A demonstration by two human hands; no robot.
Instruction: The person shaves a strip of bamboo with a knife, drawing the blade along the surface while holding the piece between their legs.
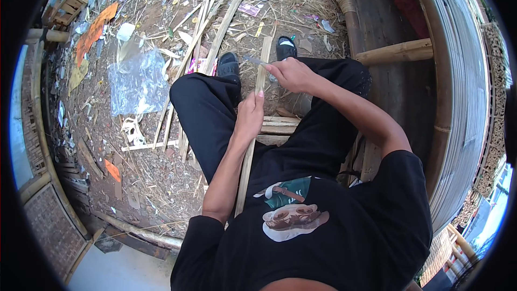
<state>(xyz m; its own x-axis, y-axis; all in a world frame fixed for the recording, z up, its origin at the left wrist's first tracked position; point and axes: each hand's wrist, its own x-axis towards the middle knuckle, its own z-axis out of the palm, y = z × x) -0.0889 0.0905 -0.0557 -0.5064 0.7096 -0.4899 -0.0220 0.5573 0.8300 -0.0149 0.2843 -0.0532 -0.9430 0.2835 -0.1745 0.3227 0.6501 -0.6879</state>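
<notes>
A long flat bamboo strip (245, 175) runs from against my torso out past my knees. My left hand (249, 117) is closed around its middle. Farther along it, my right hand (292, 75) grips a knife, whose handle is hidden in the fist. The thin grey knife blade (253, 61) points left and lies across the strip near its far end; whether it cuts into the strip I cannot tell. Beyond and between my knees are my dark sandals (229, 67), on either side of the strip's far part.
Several loose bamboo strips (223, 29) lie on the littered ground to the left and ahead. Near them are a clear plastic sheet (139, 83) and an orange scrap (97, 32). A wooden bench (280, 125) shows between my thighs. Bamboo poles (396, 52) frame the right side.
</notes>
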